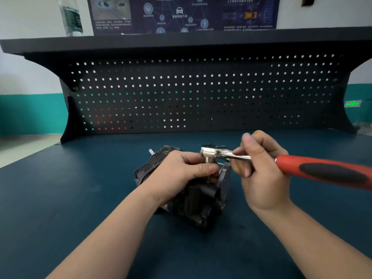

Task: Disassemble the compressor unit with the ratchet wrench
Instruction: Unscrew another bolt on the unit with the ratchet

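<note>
Head view shows the compressor unit (187,190) near the middle of the desk (80,198). Left hand (181,174) grips its top. Right hand (261,170) pinches the ratchet wrench (239,157) shaft, its socket standing on the unit.

Compressor unit (181,190) on bench (80,188), before pegboard (201,93); ratchet wrench (281,164) atop, handle rightward; bottle (71,17) on shelf (181,42).

Both forearms bare to the frame edge — left grip (181,170) and right grip (261,170) ungloved.
</note>
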`<state>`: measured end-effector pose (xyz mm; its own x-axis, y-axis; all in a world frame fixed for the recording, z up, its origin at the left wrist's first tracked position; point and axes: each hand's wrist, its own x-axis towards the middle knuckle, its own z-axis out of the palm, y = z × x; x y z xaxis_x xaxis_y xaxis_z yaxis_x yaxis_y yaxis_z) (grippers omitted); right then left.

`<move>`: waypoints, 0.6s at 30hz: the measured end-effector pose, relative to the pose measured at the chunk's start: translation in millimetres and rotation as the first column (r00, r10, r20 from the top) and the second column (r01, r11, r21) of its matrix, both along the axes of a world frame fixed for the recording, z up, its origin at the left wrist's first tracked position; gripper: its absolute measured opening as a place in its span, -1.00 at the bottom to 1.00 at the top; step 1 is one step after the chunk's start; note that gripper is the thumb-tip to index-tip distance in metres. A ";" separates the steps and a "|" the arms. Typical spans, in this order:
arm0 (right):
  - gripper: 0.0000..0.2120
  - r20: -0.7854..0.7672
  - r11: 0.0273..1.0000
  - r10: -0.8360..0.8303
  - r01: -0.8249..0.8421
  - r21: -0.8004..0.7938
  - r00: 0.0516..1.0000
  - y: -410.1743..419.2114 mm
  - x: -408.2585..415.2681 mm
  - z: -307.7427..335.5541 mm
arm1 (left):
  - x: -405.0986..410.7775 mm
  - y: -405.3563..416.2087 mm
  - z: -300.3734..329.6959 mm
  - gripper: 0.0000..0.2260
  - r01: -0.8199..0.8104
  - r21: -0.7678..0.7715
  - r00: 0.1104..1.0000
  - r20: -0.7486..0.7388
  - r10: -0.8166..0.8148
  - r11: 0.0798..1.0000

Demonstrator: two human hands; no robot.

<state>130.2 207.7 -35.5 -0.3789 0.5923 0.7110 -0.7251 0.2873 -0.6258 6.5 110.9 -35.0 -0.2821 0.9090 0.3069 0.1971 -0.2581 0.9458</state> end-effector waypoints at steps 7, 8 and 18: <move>-0.83 -0.115 0.621 0.454 -0.406 -0.671 0.884 22.7 -13.4 2.4 | -0.9 -0.7 0.2 -0.87 0.008 -0.016 0.999 0.038 -0.008 1.000; -0.80 -0.069 0.663 0.425 -0.362 -0.655 0.902 22.2 -14.0 2.1 | -1.2 -0.8 -0.2 -0.86 0.030 -0.012 0.998 0.058 -0.029 0.999; -0.59 -0.113 0.737 -0.405 0.397 0.547 0.907 -16.0 1.5 -2.9 | -3.0 -4.2 -2.4 -0.92 -0.025 0.018 0.998 -0.062 0.026 1.000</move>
